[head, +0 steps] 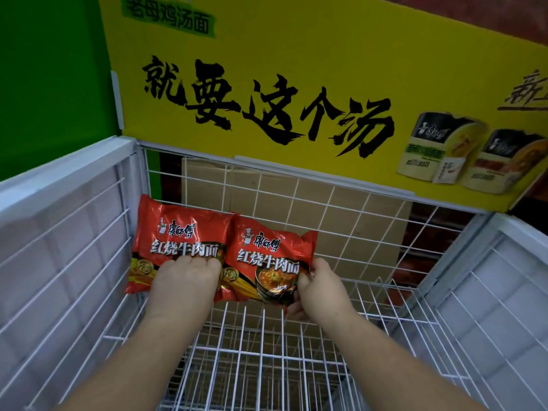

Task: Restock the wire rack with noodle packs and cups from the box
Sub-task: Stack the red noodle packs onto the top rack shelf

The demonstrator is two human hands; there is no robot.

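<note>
Where both hands grip: left hand [185,281] and right hand [321,287] each on a red 康師傅 红烧牛肉面 pack [184,232].

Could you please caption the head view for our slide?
Left hand and right hand stand two red noodle packs in the wire rack.
</note>
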